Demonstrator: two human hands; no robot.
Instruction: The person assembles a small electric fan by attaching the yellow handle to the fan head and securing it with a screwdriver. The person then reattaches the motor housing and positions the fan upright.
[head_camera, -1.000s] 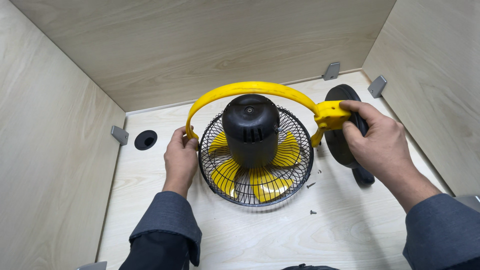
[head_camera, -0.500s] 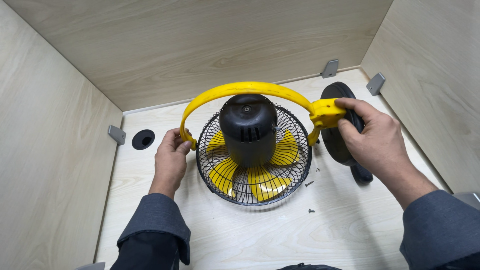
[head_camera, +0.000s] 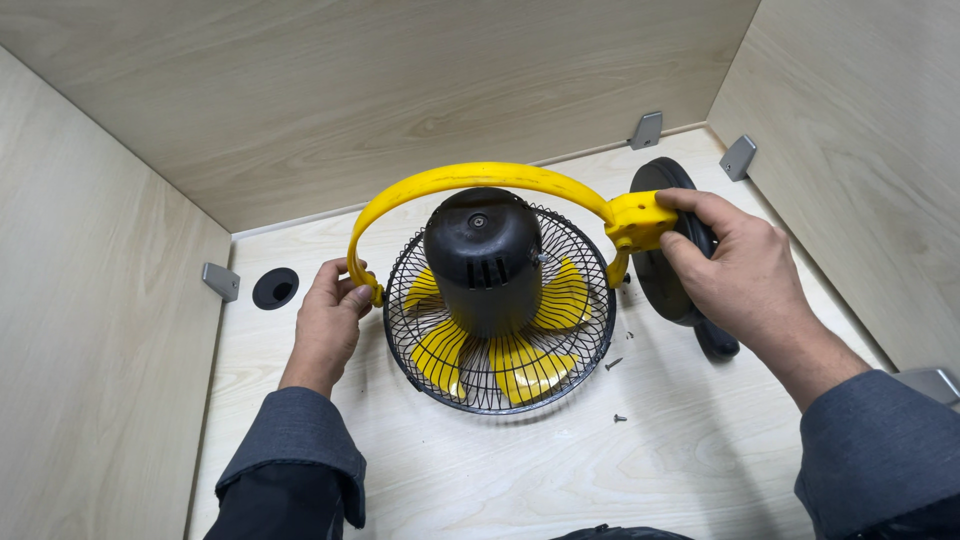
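A small fan lies face down on the light wooden desk (head_camera: 700, 450). Its black wire grille (head_camera: 470, 385) shows yellow blades, and a black motor housing (head_camera: 483, 255) rises from the middle. A yellow arched bracket (head_camera: 470, 178) spans over the motor. My left hand (head_camera: 328, 318) grips the bracket's left end by the grille rim. My right hand (head_camera: 745, 270) holds the bracket's right end, fingers wrapped over the yellow joint and the black round base (head_camera: 655, 270) behind it.
Three small screws (head_camera: 618, 390) lie on the desk right of the grille. A round cable hole (head_camera: 275, 288) sits at the back left. Wooden walls close in on the left, back and right, with grey metal brackets (head_camera: 646, 130) in the corners.
The fan has shifted slightly left with both hands still on the bracket. My left hand has slid a little further along the bracket's left end.
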